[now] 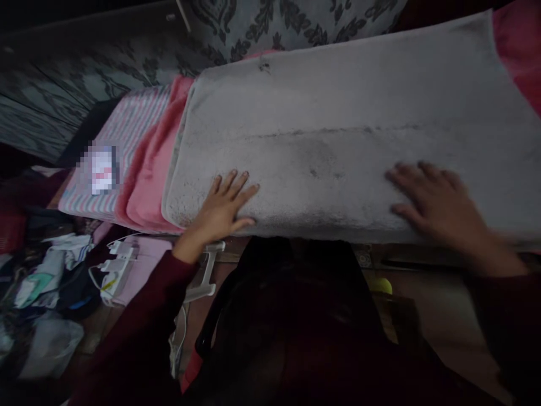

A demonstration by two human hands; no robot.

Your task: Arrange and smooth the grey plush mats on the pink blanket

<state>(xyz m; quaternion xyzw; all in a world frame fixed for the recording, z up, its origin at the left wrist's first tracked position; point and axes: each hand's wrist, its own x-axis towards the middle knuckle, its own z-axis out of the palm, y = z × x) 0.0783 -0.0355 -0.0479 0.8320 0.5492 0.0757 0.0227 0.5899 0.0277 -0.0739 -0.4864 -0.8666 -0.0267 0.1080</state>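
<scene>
Far left: heap of clothes point(67, 254) on the floor, power strip point(119, 273) beside it, both below bedding level. Next up: striped cloth point(139, 115), blurred white packet point(102, 169) lying on top. Then pink blanket point(147, 189), bunched between stripes and grey; probably an underlayer.

Main item: grey blanket point(372, 84), spread from there nearly to the right edge of view, mostly flat, dark crease along the middle. Left hand point(220, 208) palm down near its left end, fingers spread, nothing gripped. Right hand point(442, 208) well apart, over the right part, fingers slightly spread, blurred; can't tell if touching. Flat palms and wide stance: likely for even pressure.

Far right: pink cloth point(519, 51) showing past the grey.

Edges: near one rounded over, close to the legs; far one near patterned wall point(296, 22). Plenty of room for sliding sideways between hands; toward the body, little.
</scene>
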